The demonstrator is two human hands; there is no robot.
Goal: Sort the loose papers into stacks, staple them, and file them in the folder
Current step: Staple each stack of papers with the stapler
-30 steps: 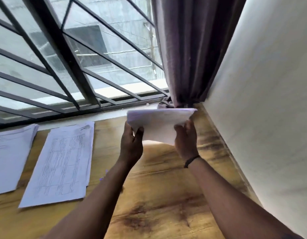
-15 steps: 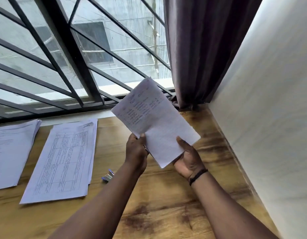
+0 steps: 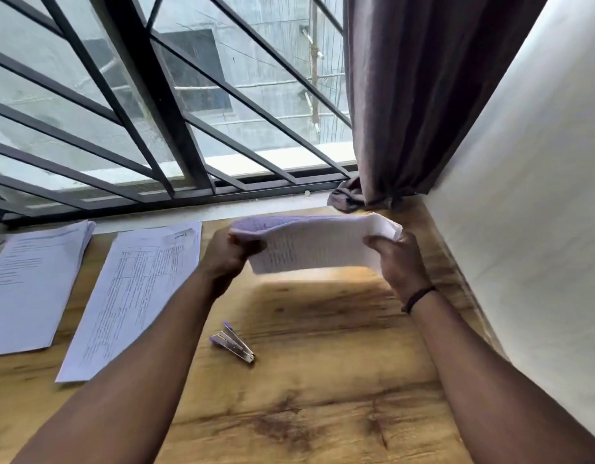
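Note:
I hold a bundle of printed sheets [image 3: 318, 244] in the air above the wooden desk, nearly level, its edge toward me. My left hand [image 3: 231, 254] grips its left end and my right hand [image 3: 395, 259] grips its right end. A small silver and blue stapler [image 3: 232, 343] lies on the desk below, between my forearms. Two stacks of printed papers lie flat to the left: one in the middle [image 3: 139, 293] and one at the far left [image 3: 32, 286]. No folder is in view.
The wooden desk [image 3: 323, 396] runs up to a barred window [image 3: 155, 128] at the back. A dark curtain [image 3: 406, 95] hangs in the back right corner. A white wall [image 3: 523, 229] borders the desk on the right.
The bundle stood tilted upright with its printed face toward me; now it lies nearly flat, turned sideways between both hands. The stapler is fully in view.

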